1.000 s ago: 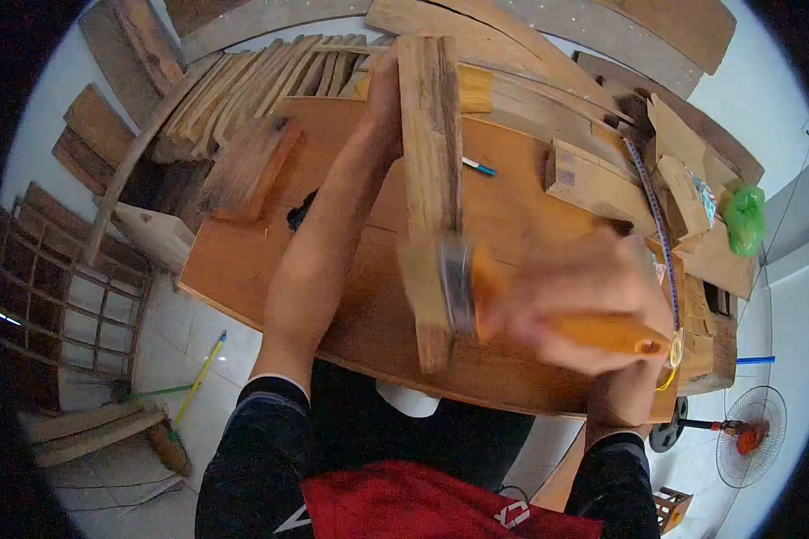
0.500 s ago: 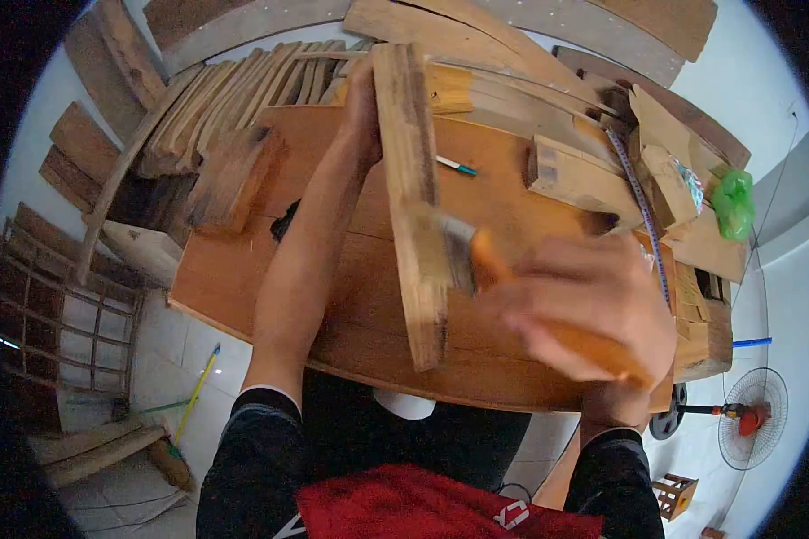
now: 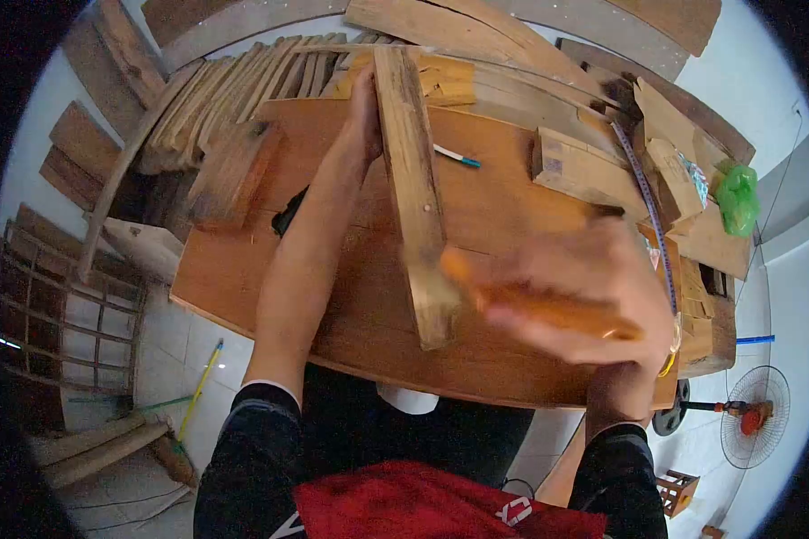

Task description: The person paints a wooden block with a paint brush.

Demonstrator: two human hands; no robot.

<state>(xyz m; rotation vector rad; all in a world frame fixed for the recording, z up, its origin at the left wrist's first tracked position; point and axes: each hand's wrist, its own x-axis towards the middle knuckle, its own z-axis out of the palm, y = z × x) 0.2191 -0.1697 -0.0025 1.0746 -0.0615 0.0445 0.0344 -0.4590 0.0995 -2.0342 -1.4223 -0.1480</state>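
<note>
My left hand (image 3: 365,117) grips the far end of a long wooden plank (image 3: 408,171), which is tilted up above the wooden table (image 3: 351,278); most of those fingers are hidden behind the wood. In my right hand (image 3: 593,292) is a paintbrush with an orange handle (image 3: 548,310), blurred by motion. Its bristles lie against the near part of the plank. Beyond the plank, a white and teal pen (image 3: 458,157) rests on the table. A black item (image 3: 288,214), partly covered by my left forearm, lies to the left.
Stacked wooden slats (image 3: 234,99) line the back left. A cardboard box (image 3: 589,171), a measuring tape (image 3: 647,198) and a green plastic bag (image 3: 737,199) are at the right. A fan (image 3: 755,416) stands on the floor at the lower right.
The paintbrush has moved down along the plank toward its near end. The plank's near end has risen slightly in view, while my left hand keeps its hold.
</note>
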